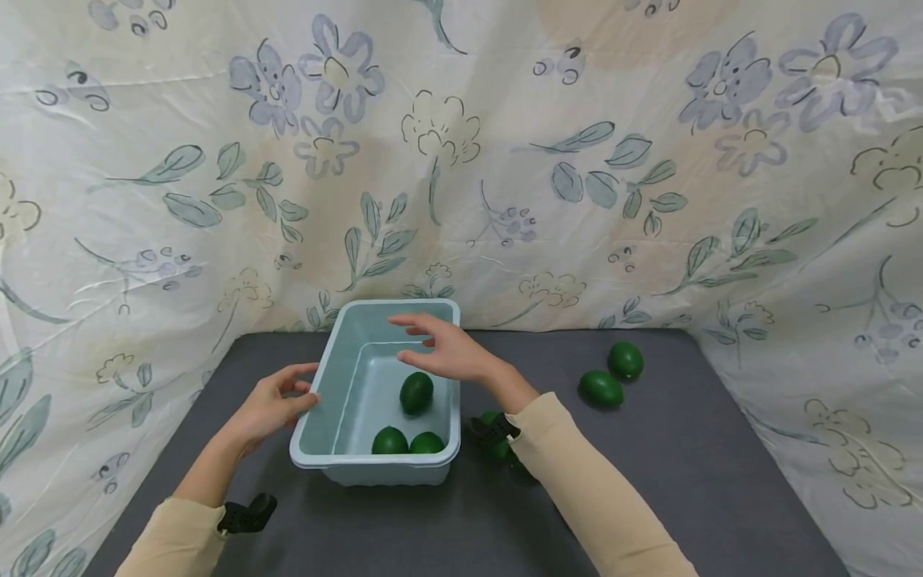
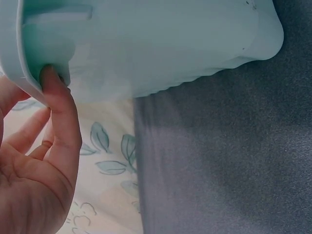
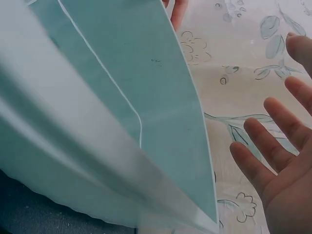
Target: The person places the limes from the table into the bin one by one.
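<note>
A pale blue plastic tub (image 1: 328, 377) stands on the grey tabletop. Three dark green oval fruits lie in it: one in the middle (image 1: 416, 392) and two against the near wall (image 1: 389, 441) (image 1: 427, 442). My right hand (image 1: 417, 340) hovers over the tub with fingers spread and holds nothing; the right wrist view shows its fingers (image 3: 273, 156) straight beside the tub wall (image 3: 122, 97). My left hand (image 1: 299, 385) rests against the tub's left rim. In the left wrist view one fingertip (image 2: 48, 78) presses on that rim (image 2: 29, 73).
Two more green fruits (image 1: 601, 388) (image 1: 625, 360) lie on the table to the right of the tub. Another fruit (image 1: 497, 445) is partly hidden under my right wrist. A flowered cloth (image 1: 461, 160) walls in the table at the back and sides.
</note>
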`<state>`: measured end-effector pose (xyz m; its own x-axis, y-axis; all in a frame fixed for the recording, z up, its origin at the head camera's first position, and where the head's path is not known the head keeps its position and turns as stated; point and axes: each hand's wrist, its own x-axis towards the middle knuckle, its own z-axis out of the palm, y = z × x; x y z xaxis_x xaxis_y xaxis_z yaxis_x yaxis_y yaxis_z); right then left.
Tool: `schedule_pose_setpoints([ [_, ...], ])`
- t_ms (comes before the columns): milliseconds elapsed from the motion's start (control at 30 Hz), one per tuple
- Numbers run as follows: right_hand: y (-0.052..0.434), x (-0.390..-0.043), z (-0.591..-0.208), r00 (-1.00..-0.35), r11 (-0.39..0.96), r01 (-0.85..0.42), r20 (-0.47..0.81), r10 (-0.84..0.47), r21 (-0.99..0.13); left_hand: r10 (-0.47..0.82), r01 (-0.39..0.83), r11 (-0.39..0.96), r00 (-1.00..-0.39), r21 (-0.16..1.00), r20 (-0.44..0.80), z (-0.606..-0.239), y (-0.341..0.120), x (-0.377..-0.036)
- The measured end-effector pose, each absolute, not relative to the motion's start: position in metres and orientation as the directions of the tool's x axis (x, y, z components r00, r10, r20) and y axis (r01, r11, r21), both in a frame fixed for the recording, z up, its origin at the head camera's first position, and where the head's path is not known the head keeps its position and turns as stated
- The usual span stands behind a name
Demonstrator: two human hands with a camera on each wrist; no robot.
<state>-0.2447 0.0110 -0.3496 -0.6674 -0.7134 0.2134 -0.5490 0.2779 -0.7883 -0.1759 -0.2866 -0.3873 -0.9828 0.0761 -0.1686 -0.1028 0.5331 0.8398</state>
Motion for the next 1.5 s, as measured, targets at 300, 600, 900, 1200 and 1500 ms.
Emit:
schedule_pose_setpoints([
  [300, 0.028, -0.239, -0.355, -0.681, 0.263, -0.562, 0.258, -0.685, -0.784, 0.074, -0.101, 0.550, -0.983, 0.829, -0.169, -0.385, -0.285, -0.177],
  [600, 0.057, -0.232, -0.362, -0.710, 0.316, -0.591, 0.292, -0.641, -0.742, 0.084, -0.095, 0.537, -0.983, 0.838, -0.165, -0.386, -0.285, -0.178],
  [900, 0.090, -0.225, -0.376, -0.763, 0.364, -0.544, 0.266, -0.589, -0.756, 0.080, -0.089, 0.544, -0.984, 0.834, -0.157, -0.388, -0.285, -0.177],
  [1200, 0.117, -0.206, -0.372, -0.774, 0.396, -0.522, 0.223, -0.593, -0.756, 0.083, -0.085, 0.537, -0.985, 0.839, -0.152, -0.389, -0.285, -0.176],
  [1500, 0.146, -0.201, -0.390, -0.760, 0.395, -0.551, 0.246, -0.602, -0.735, 0.073, -0.098, 0.535, -0.984, 0.839, -0.162, -0.388, -0.284, -0.176],
])
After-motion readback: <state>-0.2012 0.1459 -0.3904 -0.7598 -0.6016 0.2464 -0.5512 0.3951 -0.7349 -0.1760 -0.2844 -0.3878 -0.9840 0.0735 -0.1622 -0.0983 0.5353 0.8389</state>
